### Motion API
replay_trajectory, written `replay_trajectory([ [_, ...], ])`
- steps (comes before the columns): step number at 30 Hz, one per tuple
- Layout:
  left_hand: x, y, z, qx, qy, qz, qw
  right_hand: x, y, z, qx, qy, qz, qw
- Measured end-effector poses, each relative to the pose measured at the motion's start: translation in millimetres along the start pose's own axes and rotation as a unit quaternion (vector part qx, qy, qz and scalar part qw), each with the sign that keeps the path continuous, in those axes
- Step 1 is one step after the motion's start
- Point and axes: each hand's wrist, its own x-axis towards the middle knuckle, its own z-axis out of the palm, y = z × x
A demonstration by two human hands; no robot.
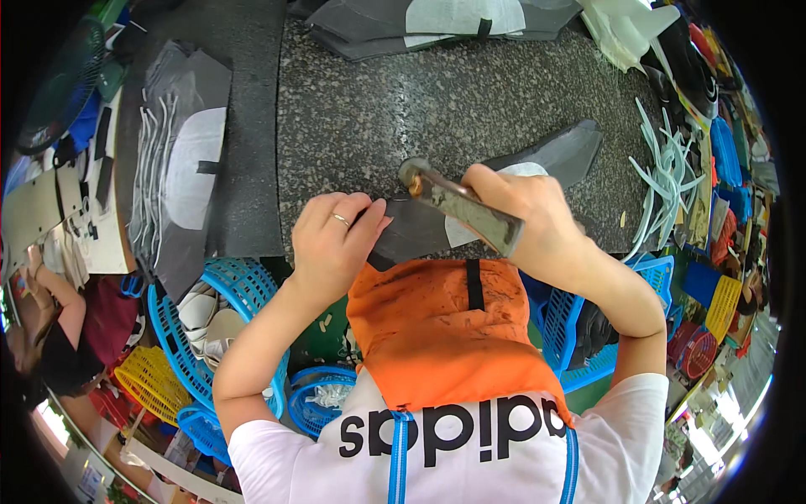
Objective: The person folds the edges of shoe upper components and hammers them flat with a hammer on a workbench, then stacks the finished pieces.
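My right hand (533, 214) is closed around a worn metal hammer (470, 208), whose rounded end is over the edge of a dark grey shoe upper piece (411, 231). This flat piece has a white patch in its middle and lies on the stone worktop (361, 109) near the front edge. My left hand (332, 239), with a ring on one finger, has its thumb and fingers pinched at the piece's left end, beside the hammer's rounded end. My fingers partly hide that edge.
Stacked grey upper pieces (180, 160) lie at left, more (445, 21) at the far edge. Pale strips (663, 181) hang over the right side. Blue baskets (239, 290) stand below the worktop. An orange apron (445, 336) covers my lap. Another person's arm (59, 294) is far left.
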Motion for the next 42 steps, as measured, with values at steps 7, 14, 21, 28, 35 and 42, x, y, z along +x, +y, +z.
replay_trajectory([
  [7,0.1,7.0,-7.5,0.118,-0.061,0.076,0.988,17.3,-3.2,10.0,0.003,-0.019,-0.040,0.999],
  [14,37.0,44.6,-16.2,0.086,-0.106,-0.116,0.984,-2.4,27.4,-21.5,0.071,0.061,0.006,0.996],
  [21,128.9,72.5,51.7,-0.031,-0.015,-0.013,0.999,-73.6,54.4,-27.6,0.278,0.380,0.228,0.852],
  [28,202.2,-34.6,82.5,0.125,-0.012,-0.016,0.992,-77.9,55.7,-20.8,0.374,0.423,0.225,0.794],
  [35,122.8,-74.1,-48.6,0.363,0.177,-0.152,0.902,-69.3,60.3,-15.9,0.373,0.262,0.308,0.835],
  [42,12.6,-43.7,-72.8,0.358,0.006,-0.253,0.899,7.5,11.1,4.7,0.373,0.159,0.092,0.909],
])
